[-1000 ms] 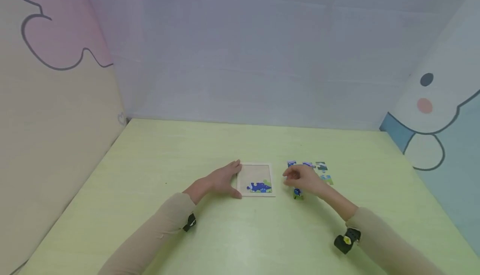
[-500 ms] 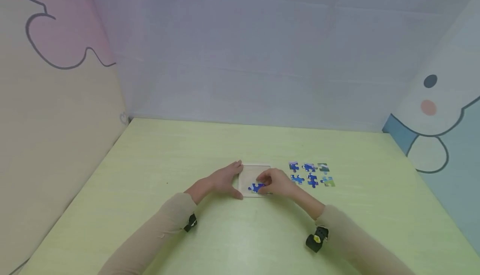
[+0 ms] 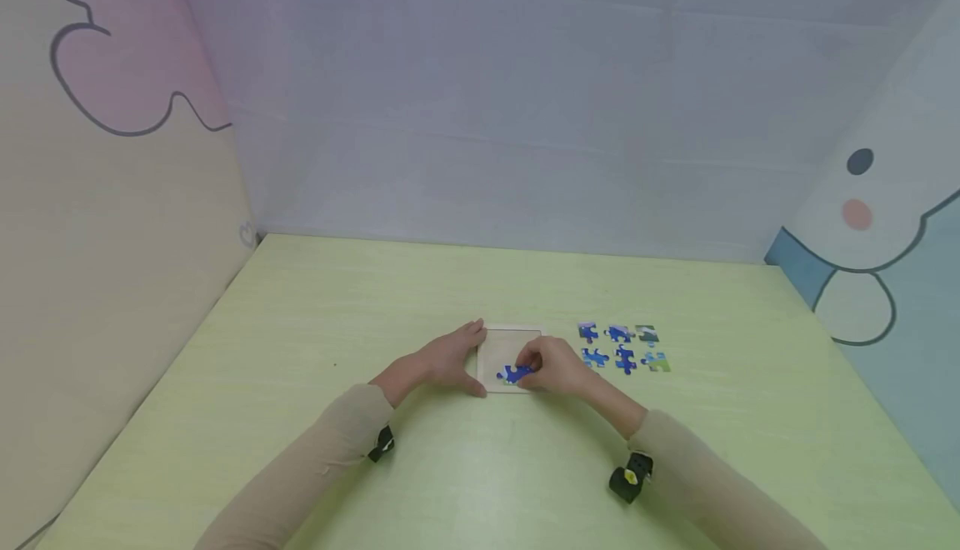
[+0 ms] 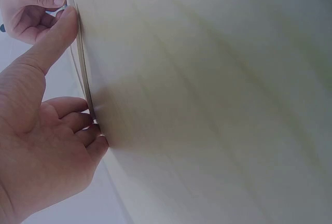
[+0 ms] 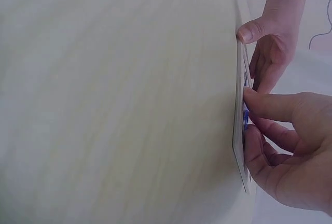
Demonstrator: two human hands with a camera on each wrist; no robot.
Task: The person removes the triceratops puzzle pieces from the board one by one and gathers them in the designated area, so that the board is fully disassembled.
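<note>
A shallow square puzzle tray (image 3: 491, 350) lies on the table in the head view. My left hand (image 3: 447, 358) holds its left side, thumb at the near corner and fingers at the far one. The left wrist view shows those fingertips right at the tray's edge. Over the tray's lower right part, my right hand (image 3: 557, 365) pinches a blue jigsaw piece (image 5: 246, 119) between thumb and fingers, low against the tray. Just left of those fingertips lies a blue piece (image 3: 512, 374) inside the tray. My right hand hides the tray's lower right corner.
Several loose jigsaw pieces (image 3: 625, 359) lie in two rows right of the tray, close beyond my right hand. The pale yellow-green table (image 3: 375, 283) ends at a plain cloth backdrop (image 3: 480, 117), with printed panels on both sides.
My right hand has moved left from the loose pieces to the tray's lower right part. A piece that lay nearest me beside the tray no longer shows there. My left hand stays put.
</note>
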